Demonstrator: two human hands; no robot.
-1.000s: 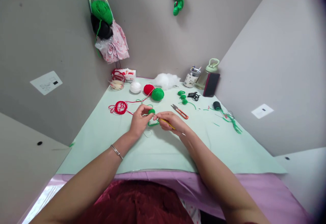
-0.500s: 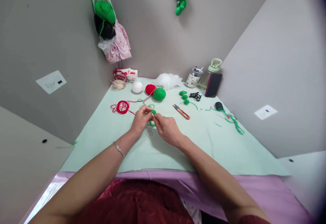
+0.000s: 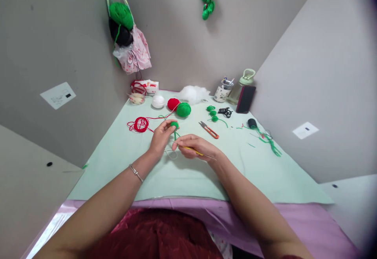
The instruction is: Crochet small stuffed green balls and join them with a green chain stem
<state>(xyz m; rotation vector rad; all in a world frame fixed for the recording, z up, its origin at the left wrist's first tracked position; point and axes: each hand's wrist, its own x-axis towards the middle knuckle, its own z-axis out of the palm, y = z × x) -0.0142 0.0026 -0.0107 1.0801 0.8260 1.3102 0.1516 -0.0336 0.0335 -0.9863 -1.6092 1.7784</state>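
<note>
Between the thumb and fingers of my left hand [image 3: 160, 136] is a small green crochet piece [image 3: 174, 125], roughly round. A strand of green yarn [image 3: 176, 135] hangs from it toward my right hand [image 3: 194, 145]. That hand is closed around a crochet hook [image 3: 193, 150] with a yellow grip, whose thin metal end sticks out toward the wrist. Below the fingers a thin white thread [image 3: 171, 155] loops on the table. Just beyond my hands sit a green yarn ball [image 3: 183, 110] and a red yarn ball [image 3: 173, 104].
Orange-handled thread snips [image 3: 209, 130] lie to the right, near small green crocheted pieces [image 3: 212, 113] and black scissors [image 3: 225, 112]. A red yarn coil [image 3: 141, 124] lies left. White stuffing [image 3: 193, 94], a pen cup [image 3: 223, 92], a bottle [image 3: 240, 86] and a phone [image 3: 246, 99] stand along the back.
My right hand has moved away from the left, down and slightly right, and turned so the yellow hook shows. The left hand keeps the green piece, which is now more visible.
</note>
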